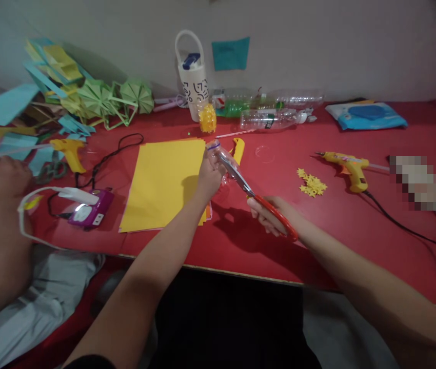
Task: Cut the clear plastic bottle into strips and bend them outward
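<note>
In my right hand (pixel 268 215) is a pair of scissors (pixel 241 180) with red handles, its blades pointing up and left. My left hand (pixel 211 171) grips a piece of clear plastic bottle (pixel 223 154) with a purple edge at the top. The blades lie against this plastic; whether they are cutting through it I cannot tell. Beneath and left of my left hand lies a stack of yellow paper (pixel 162 189). Just behind the plastic is a yellow-handled tool (pixel 238 150), partly hidden. A small heap of yellow paper stars (pixel 312 183) sits to the right.
A yellow glue gun (pixel 347 166) lies at right with its cord trailing. Plastic bottles (pixel 272 119), a white cup holder (pixel 194 84) and a wipes pack (pixel 368 115) line the wall. At left, a co-worker's hand (pixel 0 177) is near another glue gun (pixel 70 152) and a purple power strip (pixel 92 207).
</note>
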Motion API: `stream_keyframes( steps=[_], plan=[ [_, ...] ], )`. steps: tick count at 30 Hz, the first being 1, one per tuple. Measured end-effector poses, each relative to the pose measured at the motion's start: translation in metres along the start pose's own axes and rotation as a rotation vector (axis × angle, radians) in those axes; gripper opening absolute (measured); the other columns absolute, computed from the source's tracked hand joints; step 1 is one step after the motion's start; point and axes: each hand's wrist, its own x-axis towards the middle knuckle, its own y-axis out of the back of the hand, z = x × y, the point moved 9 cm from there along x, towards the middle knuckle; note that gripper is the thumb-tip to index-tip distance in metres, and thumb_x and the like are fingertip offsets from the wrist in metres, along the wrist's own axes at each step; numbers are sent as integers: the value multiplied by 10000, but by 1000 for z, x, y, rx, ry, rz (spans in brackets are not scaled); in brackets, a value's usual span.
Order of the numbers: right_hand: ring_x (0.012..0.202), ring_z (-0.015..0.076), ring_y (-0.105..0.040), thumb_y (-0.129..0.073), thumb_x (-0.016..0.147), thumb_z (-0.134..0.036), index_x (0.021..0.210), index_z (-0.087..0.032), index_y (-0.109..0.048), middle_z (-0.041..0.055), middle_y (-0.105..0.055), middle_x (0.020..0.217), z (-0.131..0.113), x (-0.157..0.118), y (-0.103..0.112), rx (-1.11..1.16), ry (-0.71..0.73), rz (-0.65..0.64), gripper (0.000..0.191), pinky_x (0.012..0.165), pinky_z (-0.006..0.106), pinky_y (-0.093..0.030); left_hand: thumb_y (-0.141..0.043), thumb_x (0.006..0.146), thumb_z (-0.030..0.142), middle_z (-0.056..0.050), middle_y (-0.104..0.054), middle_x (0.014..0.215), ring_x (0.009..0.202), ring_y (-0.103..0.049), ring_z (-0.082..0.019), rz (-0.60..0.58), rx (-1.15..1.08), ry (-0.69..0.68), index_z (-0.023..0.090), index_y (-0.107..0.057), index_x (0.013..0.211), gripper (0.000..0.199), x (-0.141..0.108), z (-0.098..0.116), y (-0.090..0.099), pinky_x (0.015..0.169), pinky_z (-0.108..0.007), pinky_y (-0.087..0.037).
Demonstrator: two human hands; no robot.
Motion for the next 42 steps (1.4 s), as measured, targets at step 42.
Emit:
stream_keyframes(
  steps=[42],
  plan=[
    [277, 57, -370, -553, 653, -829, 647, -213, -477, -111, -363, 365, 7, 7, -5, 56, 43, -112, 620, 375, 225, -407, -804, 656, 343, -37, -677, 795, 981, -678, -287, 1, 106, -89, 248, -505, 770, 334, 1, 4, 3, 746, -411, -546]
  ],
)
